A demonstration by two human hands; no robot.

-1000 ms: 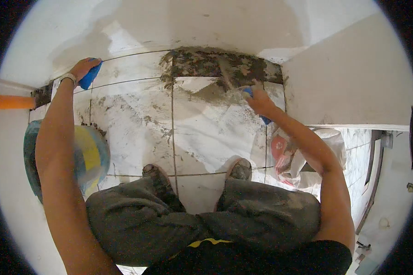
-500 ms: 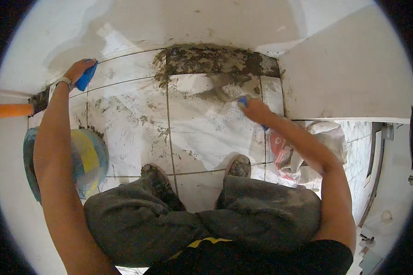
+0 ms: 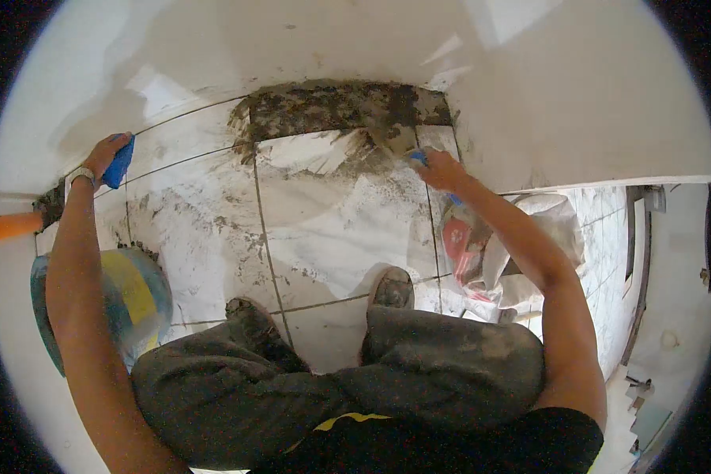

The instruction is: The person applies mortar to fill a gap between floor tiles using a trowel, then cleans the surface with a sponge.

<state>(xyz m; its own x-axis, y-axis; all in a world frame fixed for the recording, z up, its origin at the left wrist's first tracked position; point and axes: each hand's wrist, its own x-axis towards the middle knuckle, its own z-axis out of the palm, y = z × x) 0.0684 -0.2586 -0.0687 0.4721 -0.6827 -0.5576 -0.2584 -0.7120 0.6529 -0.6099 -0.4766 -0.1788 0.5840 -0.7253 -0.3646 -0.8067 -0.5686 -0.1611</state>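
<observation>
My right hand (image 3: 442, 168) is wrapped round the blue handle of a trowel (image 3: 395, 142). Its mortar-smeared blade lies at the front edge of a strip of wet grey mortar (image 3: 332, 109) that runs along the wall. Smeared white floor tiles (image 3: 332, 225) stretch between the mortar and my shoes. Out to the left, my left hand (image 3: 105, 156), with a watch at the wrist, grips a flat blue piece (image 3: 119, 163), sponge-like in look, close to the foot of the wall.
A blue-green bucket with a yellow band (image 3: 138, 292) stands beside my left knee. An orange pipe (image 3: 12, 227) juts in at the far left. On the right, a crumpled red-and-white sack (image 3: 482, 253) sits by the end of the side wall (image 3: 584, 118).
The trowel blade has moved from the tile up to the mortar strip's edge. The view has shifted slightly; my left hand still grips the blue piece.
</observation>
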